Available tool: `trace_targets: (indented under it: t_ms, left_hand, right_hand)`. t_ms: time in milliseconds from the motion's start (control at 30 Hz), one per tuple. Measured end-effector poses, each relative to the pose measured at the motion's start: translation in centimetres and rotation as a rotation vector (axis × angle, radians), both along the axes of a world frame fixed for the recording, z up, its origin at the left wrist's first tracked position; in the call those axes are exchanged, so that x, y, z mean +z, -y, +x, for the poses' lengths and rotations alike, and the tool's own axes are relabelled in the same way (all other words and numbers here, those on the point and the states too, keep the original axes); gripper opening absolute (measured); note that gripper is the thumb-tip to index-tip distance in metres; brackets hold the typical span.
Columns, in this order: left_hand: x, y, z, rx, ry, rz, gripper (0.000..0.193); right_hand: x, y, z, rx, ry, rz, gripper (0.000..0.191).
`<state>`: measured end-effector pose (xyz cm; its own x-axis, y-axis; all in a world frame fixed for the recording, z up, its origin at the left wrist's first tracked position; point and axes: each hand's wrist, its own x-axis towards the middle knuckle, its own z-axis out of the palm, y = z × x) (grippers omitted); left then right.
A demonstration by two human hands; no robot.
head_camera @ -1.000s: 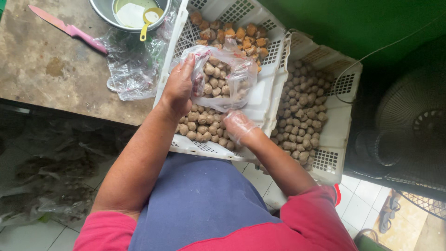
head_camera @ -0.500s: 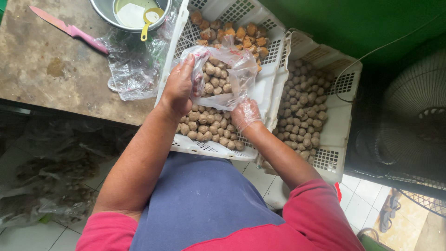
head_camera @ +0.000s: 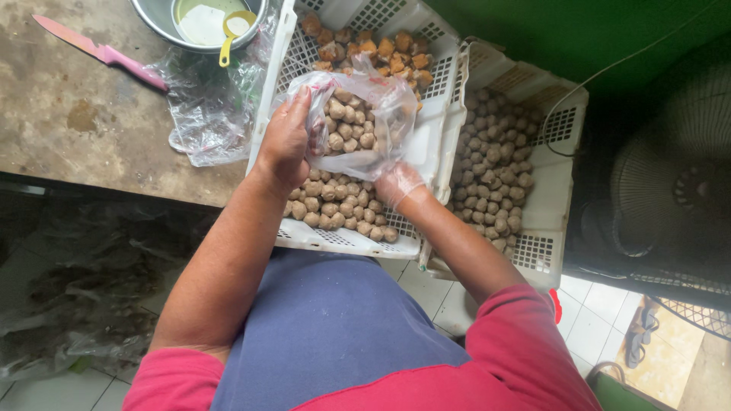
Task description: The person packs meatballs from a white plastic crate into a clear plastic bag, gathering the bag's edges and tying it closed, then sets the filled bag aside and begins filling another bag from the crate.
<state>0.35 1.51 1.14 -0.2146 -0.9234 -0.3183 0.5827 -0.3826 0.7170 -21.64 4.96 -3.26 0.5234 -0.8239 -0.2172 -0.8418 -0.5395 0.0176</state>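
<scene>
The left hand (head_camera: pixel 288 141) is curled around the near edge of a clear plastic bag (head_camera: pixel 358 122), fingers closed on the film and thumb tucked against it, holding the mouth open. The right hand (head_camera: pixel 397 183), covered in a thin see-through glove, is cupped under the bag's lower right side and touches it from below; how tightly its fingers close I cannot tell. The bag hangs just above the white crate (head_camera: pixel 426 144), its long axis running roughly left to right, its mouth turned toward the left hand. It is crinkled, glossy and part-filled with round, brownish-grey meatballs (head_camera: pixel 346 125).

More of the same meatballs lie loose in the crate's near end (head_camera: pixel 339 205), matte and slightly lumpy; at its far end sit darker, golden-brown fried pieces (head_camera: pixel 373 49). The crate is rigid perforated plastic. A second crate (head_camera: pixel 556 152) just to the right holds another layer of meatballs.

On the stained, worn desk (head_camera: pixel 84 122) to the left lie a crumpled heap of clear bags (head_camera: pixel 213 114), a metal bowl (head_camera: pixel 164 19) with a yellow spoon (head_camera: pixel 232 30), and a pink-handled knife (head_camera: pixel 103 52).
</scene>
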Motion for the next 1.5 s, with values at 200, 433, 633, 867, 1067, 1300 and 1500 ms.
trace_targets:
  t_ms: [200, 433, 633, 867, 1067, 1300, 1500]
  left_hand:
    - [-0.3, 0.3, 0.2, 0.017, 0.014, -0.002, 0.033]
    - [-0.3, 0.2, -0.1, 0.015, 0.002, -0.038, 0.033]
    - [-0.2, 0.3, 0.1, 0.037, 0.018, -0.029, 0.031]
    - [-0.5, 0.4, 0.1, 0.038, 0.029, -0.037, 0.029]
    - [-0.1, 0.4, 0.1, 0.027, 0.023, -0.022, 0.029]
    - [-0.2, 0.5, 0.2, 0.034, 0.051, -0.012, 0.027]
    - [-0.2, 0.6, -0.2, 0.042, 0.027, -0.014, 0.030]
  right_hand:
    - [5.4, -1.6, -0.6, 0.021, 0.321, 0.746, 0.021]
    - [7.7, 1.3, 3.1, -0.139, 0.880, 0.305, 0.053]
    - [5.7, -0.8, 1.6, -0.060, 0.591, 0.476, 0.022]
    - [-0.5, -1.7, 5.1, -0.003, 0.230, 0.317, 0.020]
    - [-0.4, -1.8, 4.8, 0.031, 0.233, 0.319, 0.020]
    - [6.1, -0.1, 0.1, 0.013, 0.586, 0.847, 0.030]
    - [6.4, 2.6, 2.7, -0.246, 0.921, 0.353, 0.038]
